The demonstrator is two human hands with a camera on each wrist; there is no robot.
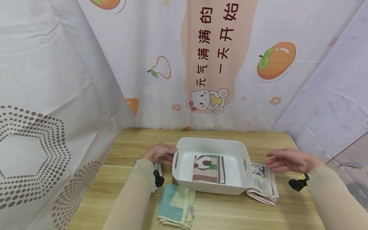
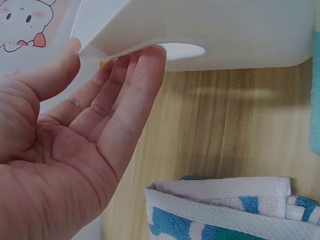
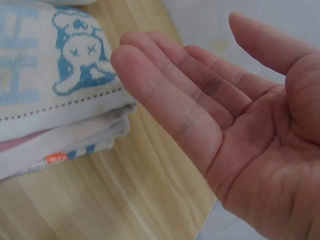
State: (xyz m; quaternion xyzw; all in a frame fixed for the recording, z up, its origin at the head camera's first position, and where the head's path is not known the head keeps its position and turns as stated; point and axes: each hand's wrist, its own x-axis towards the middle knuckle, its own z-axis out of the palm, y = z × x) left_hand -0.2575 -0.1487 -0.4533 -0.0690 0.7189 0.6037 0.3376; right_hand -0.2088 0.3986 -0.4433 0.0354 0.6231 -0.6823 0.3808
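Observation:
A white plastic basket with handle holes sits on the table, holding a folded brown, white and green towel. My left hand is at the basket's left end. Its fingers, gently bent, touch the outer wall by the handle hole, with the thumb by the rim in the left wrist view. My right hand hovers at the right, fingers loosely extended and palm bare. Nearest to it lies a folded towel stack with a blue rabbit pattern, beside the basket's right end.
A folded teal and cream towel lies in front of the basket. Under my left forearm is a blue and white towel, mostly hidden in the head view. A printed curtain hangs behind the wooden table.

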